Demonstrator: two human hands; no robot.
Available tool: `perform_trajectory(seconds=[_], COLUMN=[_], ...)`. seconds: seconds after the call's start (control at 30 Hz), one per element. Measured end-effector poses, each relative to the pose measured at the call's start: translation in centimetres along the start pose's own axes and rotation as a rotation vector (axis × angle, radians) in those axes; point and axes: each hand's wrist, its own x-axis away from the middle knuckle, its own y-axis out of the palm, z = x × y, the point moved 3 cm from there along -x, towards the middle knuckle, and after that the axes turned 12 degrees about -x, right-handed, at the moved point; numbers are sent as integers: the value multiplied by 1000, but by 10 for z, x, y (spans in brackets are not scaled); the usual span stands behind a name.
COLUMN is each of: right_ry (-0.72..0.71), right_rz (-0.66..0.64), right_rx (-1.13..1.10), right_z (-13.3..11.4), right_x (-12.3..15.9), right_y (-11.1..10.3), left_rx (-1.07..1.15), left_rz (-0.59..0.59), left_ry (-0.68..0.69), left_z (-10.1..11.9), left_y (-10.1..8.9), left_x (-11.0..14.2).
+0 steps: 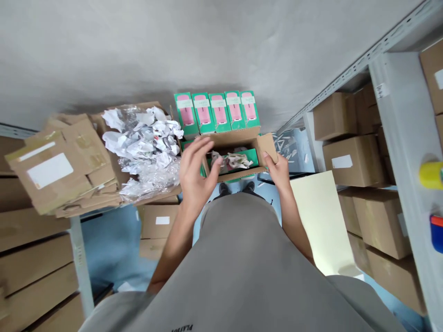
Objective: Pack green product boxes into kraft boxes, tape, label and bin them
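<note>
- Right hand (278, 171) grasping a flap (268, 144) of the open carton (235, 137)
- Left hand (196, 173) released, by its left side
- Crumpled paper (238, 161) with a green box (255, 157) inside

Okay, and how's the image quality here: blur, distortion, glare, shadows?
Head view: wide-angle stretch, the shelf posts splaying outward; left hand slightly soft; small glints on the clear plastic wrap; diffuse shadow on the wall around the green-and-pink boxes.

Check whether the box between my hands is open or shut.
Open. The box has a flap out by your right hand; crumpled paper shows inside.
</note>
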Motion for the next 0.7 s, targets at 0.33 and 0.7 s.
perform_trajectory(seconds=[0.33,0.7], right_ry=[77,270], right_rz=[227,912], right_rx=[-72,-133], right_z=[-1,46], right_x=[62,229], right_y=[-20,-155], left_rx=[125,474], left_rz=[-265,-728], left_ry=[-295,86], left_z=[-42,93], left_y=[15,137], left_x=[23,45])
